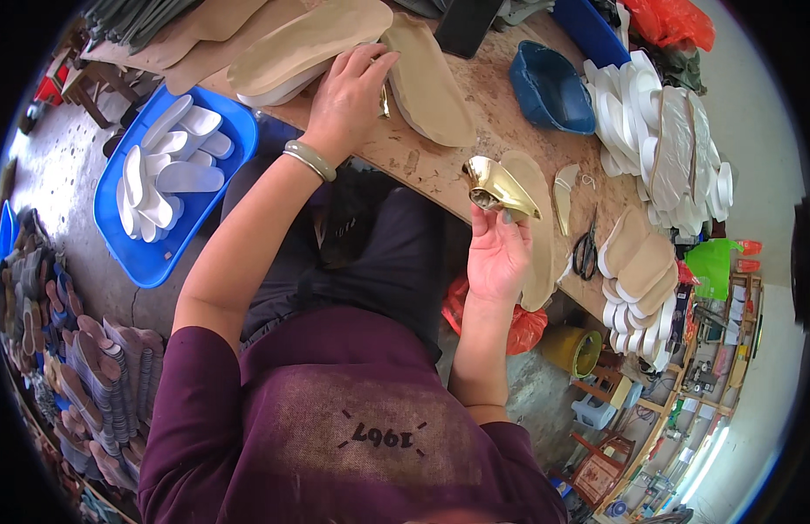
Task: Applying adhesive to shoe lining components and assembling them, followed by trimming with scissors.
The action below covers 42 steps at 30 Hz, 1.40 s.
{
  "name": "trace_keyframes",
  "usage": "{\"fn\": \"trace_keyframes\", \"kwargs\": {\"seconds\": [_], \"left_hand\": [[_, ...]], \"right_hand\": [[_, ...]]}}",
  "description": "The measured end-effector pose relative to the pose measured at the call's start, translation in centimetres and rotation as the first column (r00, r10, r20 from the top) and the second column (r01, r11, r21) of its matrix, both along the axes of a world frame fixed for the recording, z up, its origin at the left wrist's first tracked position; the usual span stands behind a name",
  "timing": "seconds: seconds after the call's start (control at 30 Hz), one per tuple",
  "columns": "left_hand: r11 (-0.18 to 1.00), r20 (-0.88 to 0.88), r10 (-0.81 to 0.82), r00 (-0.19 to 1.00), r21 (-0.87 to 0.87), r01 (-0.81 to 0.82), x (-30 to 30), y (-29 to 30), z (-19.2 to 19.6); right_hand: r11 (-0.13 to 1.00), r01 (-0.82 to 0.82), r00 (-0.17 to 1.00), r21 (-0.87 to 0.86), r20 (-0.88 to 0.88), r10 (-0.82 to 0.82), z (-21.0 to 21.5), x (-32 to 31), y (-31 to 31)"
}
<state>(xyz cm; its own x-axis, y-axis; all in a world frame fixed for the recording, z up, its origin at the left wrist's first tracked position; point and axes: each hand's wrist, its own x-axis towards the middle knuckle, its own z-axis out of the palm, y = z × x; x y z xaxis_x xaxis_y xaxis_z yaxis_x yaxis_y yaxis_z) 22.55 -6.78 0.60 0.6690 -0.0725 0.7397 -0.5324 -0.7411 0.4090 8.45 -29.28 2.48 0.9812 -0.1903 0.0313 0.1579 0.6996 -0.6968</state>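
Fingers point(490, 229) of my right hand point(499, 258) clamped on gold shoe upper point(499, 188), raised over desk point(422, 157) edge. Left hand point(348, 96) fingers spread on tan insole point(309, 44). Judgement: pairing step; next calls for aligning upper to insole.

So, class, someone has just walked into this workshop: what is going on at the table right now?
A person sits at a worn wooden table covered with shoe parts. The right hand holds up a shiny gold shoe piece by its lower edge. The left hand, a bangle on its wrist, rests on a beige insole further along the table. Scissors lie near the right hand, beside stacks of white and beige insoles. A blue tray of white pieces sits on the floor to the left.
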Motion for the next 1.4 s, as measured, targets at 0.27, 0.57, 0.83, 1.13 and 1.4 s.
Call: {"fn": "trace_keyframes", "kwargs": {"seconds": [0.27,0.57,0.83,1.13,1.4], "left_hand": [[0.984,0.097,0.136,0.986,0.106,-0.146,-1.7,0.1,0.4],[0.575,-0.227,-0.690,0.687,-0.749,0.330,-13.0,-3.6,2.7],[0.361,-0.193,-0.798,0.571,-0.912,0.196,-13.4,-2.3,1.1],[-0.243,0.231,-0.892,0.389,-0.970,0.020,-13.7,2.1,-0.8],[-0.219,0.226,-0.852,0.472,-0.973,0.071,-14.3,6.3,-1.1]], "right_hand": [[0.955,-0.164,0.986,0.247,0.027,0.162,-0.6,0.2,-0.1],[0.895,-0.237,0.962,0.377,-0.038,0.270,-1.4,0.6,2.1],[0.942,-0.275,0.956,0.193,-0.052,0.290,-1.8,-0.4,6.6],[0.909,-0.122,0.969,-0.399,0.150,0.196,-1.9,-0.8,9.1],[0.861,-0.291,0.932,-0.417,0.080,0.353,-1.2,-0.1,10.6]]}}
